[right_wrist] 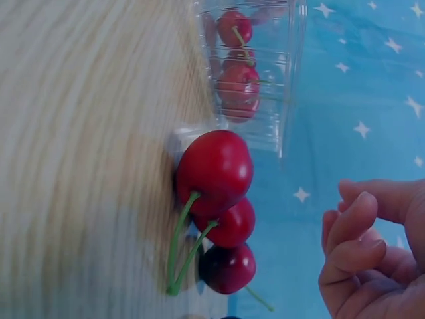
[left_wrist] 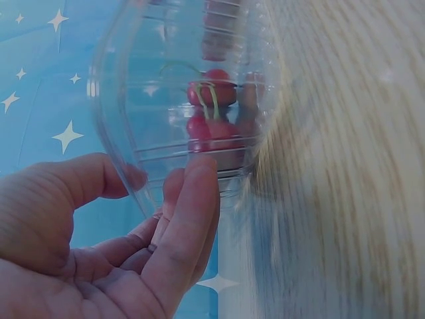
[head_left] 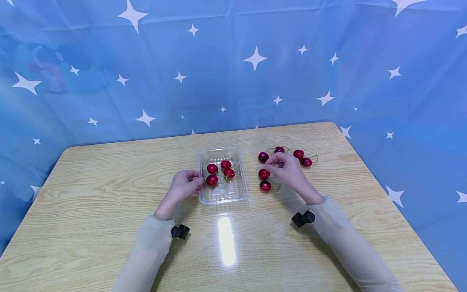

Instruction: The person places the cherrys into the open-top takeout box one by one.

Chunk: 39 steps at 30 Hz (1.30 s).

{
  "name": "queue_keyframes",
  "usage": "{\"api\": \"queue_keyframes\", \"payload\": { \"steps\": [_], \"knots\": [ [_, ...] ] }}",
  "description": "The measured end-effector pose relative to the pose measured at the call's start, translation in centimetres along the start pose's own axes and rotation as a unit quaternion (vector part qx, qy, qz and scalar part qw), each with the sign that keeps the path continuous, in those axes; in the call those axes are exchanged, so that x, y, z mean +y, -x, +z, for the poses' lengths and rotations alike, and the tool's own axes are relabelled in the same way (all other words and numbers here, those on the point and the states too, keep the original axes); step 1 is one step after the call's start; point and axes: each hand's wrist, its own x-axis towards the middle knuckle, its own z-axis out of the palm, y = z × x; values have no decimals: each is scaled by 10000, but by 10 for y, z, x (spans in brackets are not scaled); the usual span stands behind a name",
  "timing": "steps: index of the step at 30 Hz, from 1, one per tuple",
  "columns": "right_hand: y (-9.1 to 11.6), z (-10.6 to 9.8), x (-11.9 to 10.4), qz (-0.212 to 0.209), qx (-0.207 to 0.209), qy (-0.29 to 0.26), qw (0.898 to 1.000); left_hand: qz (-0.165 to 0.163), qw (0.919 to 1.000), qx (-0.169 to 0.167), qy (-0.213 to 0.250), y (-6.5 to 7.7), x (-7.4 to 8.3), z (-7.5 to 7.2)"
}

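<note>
A clear plastic container (head_left: 223, 199) stands mid-table with several red cherries (head_left: 212, 168) inside. My left hand (head_left: 185, 184) grips its left side, thumb at the rim and fingers against the outer wall (left_wrist: 149, 166). To the right, my right hand (head_left: 286, 168) hovers above loose cherries, its fingers loosely bent and holding nothing. Nearest to it lies a pair of cherries (head_left: 265, 186) whose green stems (right_wrist: 176, 266) join in the right wrist view. A darker cherry (right_wrist: 228, 268) appears beyond that pair, apart from the fingers.
Farther back on the wooden table (head_left: 109, 194) are more loose cherries (head_left: 298, 154), some partly behind my right hand. A blue cloth with white stars (head_left: 219, 73) hangs behind the table's far edge. Small black devices (head_left: 180, 231) sit at both wrists.
</note>
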Motion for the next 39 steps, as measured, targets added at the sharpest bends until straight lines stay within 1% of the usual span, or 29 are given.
{"api": "queue_keyframes", "payload": {
  "steps": [6,13,18,25,30,35,39],
  "knots": [
    [4,-3,6,186,-51,21,9998,-39,10000,37,39,-1,0,0],
    [8,-7,12,142,-168,141,9997,-17,10000,57,59,-1,0,1],
    [12,-8,19,195,-257,256,9992,17,10000,27,63,0,-1,1],
    [17,-8,28,446,-506,130,9976,13,10000,24,47,0,-1,1],
    [18,-8,30,353,-668,126,9971,-4,10000,57,52,0,0,1],
    [19,-9,32,255,-970,350,9943,-11,10000,63,13,1,0,1],
    [19,-9,32,206,-1079,492,9927,-15,10000,54,-12,1,1,1]
  ]
}}
